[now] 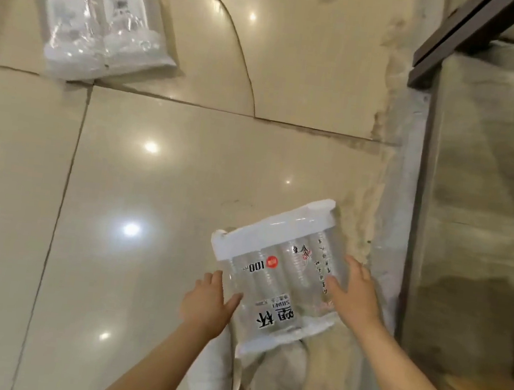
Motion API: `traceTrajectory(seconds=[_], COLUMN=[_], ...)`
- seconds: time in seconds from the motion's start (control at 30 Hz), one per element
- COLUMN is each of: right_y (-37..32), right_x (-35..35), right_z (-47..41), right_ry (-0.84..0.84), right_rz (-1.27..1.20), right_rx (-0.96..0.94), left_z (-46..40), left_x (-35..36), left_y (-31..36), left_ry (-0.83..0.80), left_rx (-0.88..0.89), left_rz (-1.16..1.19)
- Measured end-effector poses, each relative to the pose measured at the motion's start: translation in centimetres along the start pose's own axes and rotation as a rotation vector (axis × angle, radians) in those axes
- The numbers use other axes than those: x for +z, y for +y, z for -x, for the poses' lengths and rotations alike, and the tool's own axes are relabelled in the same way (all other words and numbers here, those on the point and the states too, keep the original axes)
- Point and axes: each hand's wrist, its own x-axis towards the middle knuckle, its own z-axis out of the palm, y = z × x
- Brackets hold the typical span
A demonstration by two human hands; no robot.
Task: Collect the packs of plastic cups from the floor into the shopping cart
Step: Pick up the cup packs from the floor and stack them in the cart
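A clear pack of plastic cups (276, 270) with white ends and black printed characters is held between both hands above the tiled floor. My left hand (204, 304) grips its left edge, thumb on top. On the pack's right side my right hand (355, 291) lies with fingers spread over the wrapping. A second pack of plastic cups (105, 20) lies flat on the floor at the far left. The shopping cart is not in view.
The glossy beige tile floor (154, 183) has a long crack and grout lines. A rough concrete strip (399, 195) and a dark-framed glass panel (480, 188) run along the right side. Below the held pack, light trousers and shoes (273, 376) show.
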Motion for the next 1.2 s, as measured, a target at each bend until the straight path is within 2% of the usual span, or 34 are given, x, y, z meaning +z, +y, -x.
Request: traceTrajectory(seconds=[0.1,0.2,0.3,0.37,0.57,0.67,0.87,1.0,1.2], right_y=[1.7,2.5,2.1,1.1,-8.0,-14.1,-27.5,-35.5,-43.4], right_x=[2.9,4.6,4.6,3.9,-3.8,-10.0,-22.8,-29.2,-34.1], right_z=[-4.3,-6.7,-6.7,-5.6,2.4,7.9,19.5,27.2,35.2], right_ry=[0.034,0.042,0.068,0.071,0.11,0.095,0.08,0.16,0.224], right_rz=[-0.028,-0.159,-0.23,-0.258,-0.265,-0.224,-0.255,-0.25,-0.277], right_rx=[0.036,0.059,0.11,0.105,0.082,0.041,-0.135,-0.284,-0.463], left_z=[-4.5,-7.0,-6.8,-5.4,3.0,8.9,22.5,30.5,39.7], left_x=[3.1,4.2,3.3,1.3,-10.2,-17.5,-34.4,-43.6,-52.1], left_y=[-0.8,-0.9,-0.4,0.0,1.5,1.6,2.7,2.4,0.2], left_ry=[0.005,-0.009,-0.001,0.068,0.235,0.246,0.428,0.545,0.678], left_rx=[-0.128,-0.112,-0.133,-0.109,-0.02,-0.04,-0.031,0.013,0.135], left_rz=[0.313,0.612,0.712,0.73,0.835,0.864,0.904,0.951,0.957])
